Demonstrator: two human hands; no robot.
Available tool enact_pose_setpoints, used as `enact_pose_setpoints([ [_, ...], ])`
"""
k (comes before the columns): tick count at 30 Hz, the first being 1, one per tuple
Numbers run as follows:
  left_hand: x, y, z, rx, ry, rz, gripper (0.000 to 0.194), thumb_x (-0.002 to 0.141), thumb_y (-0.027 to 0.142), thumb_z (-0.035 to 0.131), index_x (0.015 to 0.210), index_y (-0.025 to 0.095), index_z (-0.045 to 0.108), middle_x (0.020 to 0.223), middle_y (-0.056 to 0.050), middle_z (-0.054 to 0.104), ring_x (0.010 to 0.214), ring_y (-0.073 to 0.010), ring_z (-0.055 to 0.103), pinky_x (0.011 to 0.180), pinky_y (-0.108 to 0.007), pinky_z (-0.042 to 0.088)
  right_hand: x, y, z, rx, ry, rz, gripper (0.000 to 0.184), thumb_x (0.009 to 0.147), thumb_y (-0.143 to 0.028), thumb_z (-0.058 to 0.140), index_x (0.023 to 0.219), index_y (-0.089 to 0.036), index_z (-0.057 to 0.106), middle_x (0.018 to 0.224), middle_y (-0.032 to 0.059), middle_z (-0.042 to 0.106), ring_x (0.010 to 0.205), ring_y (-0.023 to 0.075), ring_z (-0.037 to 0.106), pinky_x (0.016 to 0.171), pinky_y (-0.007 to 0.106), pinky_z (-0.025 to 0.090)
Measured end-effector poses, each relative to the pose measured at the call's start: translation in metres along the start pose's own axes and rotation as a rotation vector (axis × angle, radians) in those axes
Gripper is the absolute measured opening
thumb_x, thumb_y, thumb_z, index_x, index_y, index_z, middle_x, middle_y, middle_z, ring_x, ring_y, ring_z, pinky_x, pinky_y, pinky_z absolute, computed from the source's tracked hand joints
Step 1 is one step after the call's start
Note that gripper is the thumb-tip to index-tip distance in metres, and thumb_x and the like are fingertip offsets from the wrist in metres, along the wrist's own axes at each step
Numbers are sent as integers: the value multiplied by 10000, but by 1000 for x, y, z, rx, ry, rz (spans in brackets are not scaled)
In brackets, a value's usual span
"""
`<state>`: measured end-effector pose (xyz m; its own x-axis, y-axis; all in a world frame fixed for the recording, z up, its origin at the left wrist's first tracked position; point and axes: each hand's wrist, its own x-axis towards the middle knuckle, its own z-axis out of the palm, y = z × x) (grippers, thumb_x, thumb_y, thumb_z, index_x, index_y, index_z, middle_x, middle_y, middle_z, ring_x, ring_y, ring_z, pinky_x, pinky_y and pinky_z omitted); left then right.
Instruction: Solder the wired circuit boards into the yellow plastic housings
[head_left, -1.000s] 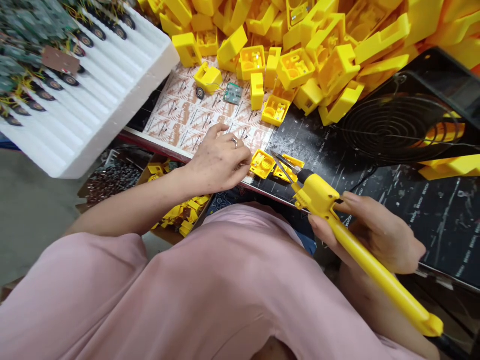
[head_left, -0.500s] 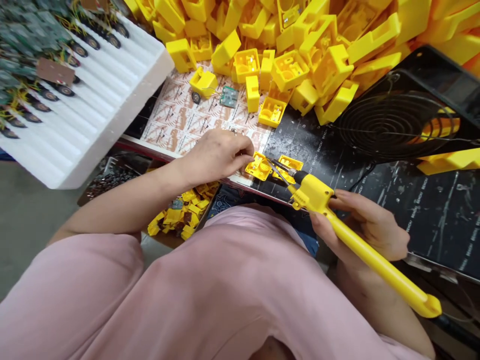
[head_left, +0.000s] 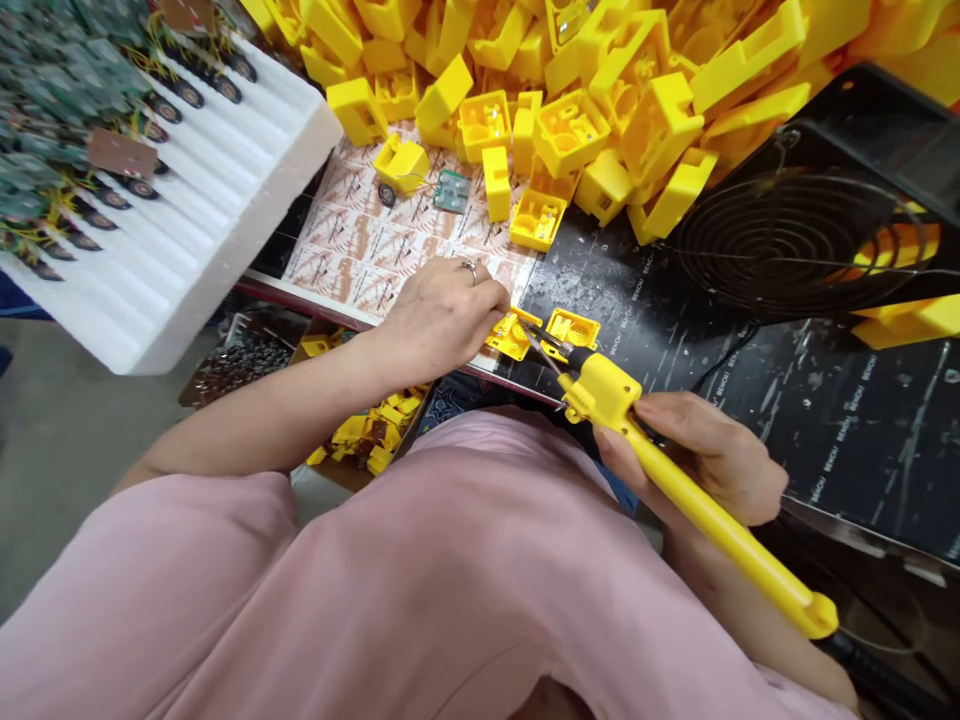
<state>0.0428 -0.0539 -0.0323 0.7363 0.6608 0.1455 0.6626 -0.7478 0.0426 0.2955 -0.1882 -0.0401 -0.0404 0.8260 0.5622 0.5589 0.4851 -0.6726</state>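
My left hand [head_left: 442, 315] rests at the bench's front edge, fingers curled onto a small yellow plastic part [head_left: 510, 335]. A second, similar yellow part [head_left: 574, 328] lies just to its right. My right hand [head_left: 701, 455] grips a long yellow soldering iron [head_left: 675, 480]. Its dark metal tip [head_left: 536, 340] points at the part under my left fingers. A ring shows on my left hand.
A big heap of yellow housings [head_left: 585, 90] fills the back of the bench. A black fan [head_left: 795, 240] stands at right. A white foam tray [head_left: 195, 200] with circuit boards sits at left. A small green board [head_left: 451, 190] lies on patterned paper. Boxes of parts [head_left: 367, 430] sit below the bench edge.
My left hand closed its fingers onto the small yellow part. The soldering iron's tip moved left, closer to that part.
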Motion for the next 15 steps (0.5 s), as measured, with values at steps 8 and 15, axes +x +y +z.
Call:
enact_pose_setpoints([
  [8, 10, 1, -9, 138, -90, 84, 383, 1025, 191, 406, 881, 128, 754, 751, -104, 718, 758, -260, 685, 668, -360, 476, 10, -6, 1, -99, -53, -117, 341, 784, -69, 884, 971, -192, 627, 827, -2, 742, 681, 133, 718, 560, 227, 587],
  [15, 13, 3, -12, 168, -119, 106, 316, 979, 151, 450, 871, 139, 747, 749, -100, 704, 794, -265, 687, 673, -367, 495, 18, -7, 1, -133, -168, -265, 344, 787, -69, 886, 990, -161, 624, 830, 36, 744, 697, 133, 701, 613, 235, 591],
])
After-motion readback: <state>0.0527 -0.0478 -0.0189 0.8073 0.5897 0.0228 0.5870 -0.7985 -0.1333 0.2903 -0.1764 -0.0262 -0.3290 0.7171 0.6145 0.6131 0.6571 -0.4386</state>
